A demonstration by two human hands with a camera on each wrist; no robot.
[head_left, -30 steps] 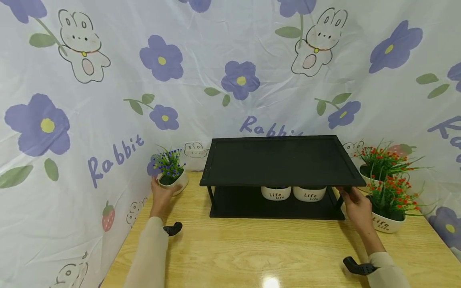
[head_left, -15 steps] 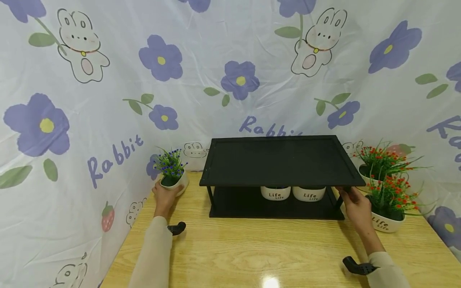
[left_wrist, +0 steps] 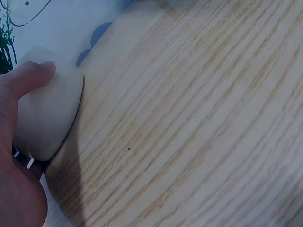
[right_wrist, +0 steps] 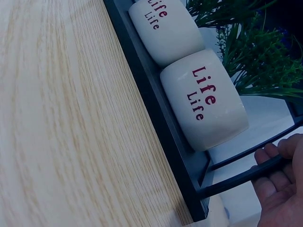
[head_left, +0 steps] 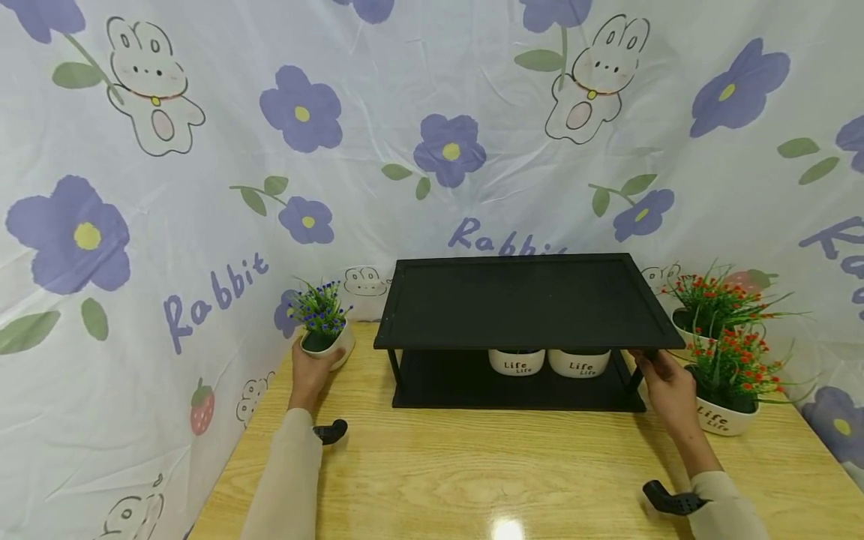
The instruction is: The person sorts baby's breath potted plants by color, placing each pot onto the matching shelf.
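At the back left of the table, my left hand (head_left: 310, 371) grips a white oval flowerpot (head_left: 343, 346) planted with small blue flowers. In the left wrist view, the thumb lies along the pot's pale side (left_wrist: 47, 109), and the other fingers are mostly hidden. My right hand (head_left: 671, 394) holds a corner post (right_wrist: 241, 182) of the black two-tier shelf (head_left: 526, 300), its fingers curled round the thin bar. On the lower tier, close to that post, stand two white pots lettered "Life" (right_wrist: 203, 101), with green plants and their tops hidden under the upper board in the head view.
Right of the shelf, two white pots with orange-red flowers (head_left: 729, 420) stand one in front of the other, near my right forearm. The wooden table (head_left: 486, 472) stretches toward me. A patterned cloth (head_left: 378, 187) hangs behind and along the left side.
My left hand has slid down and slightly right round the blue-flowered pot, which has shifted very slightly. My right hand and the shelf stay in place.
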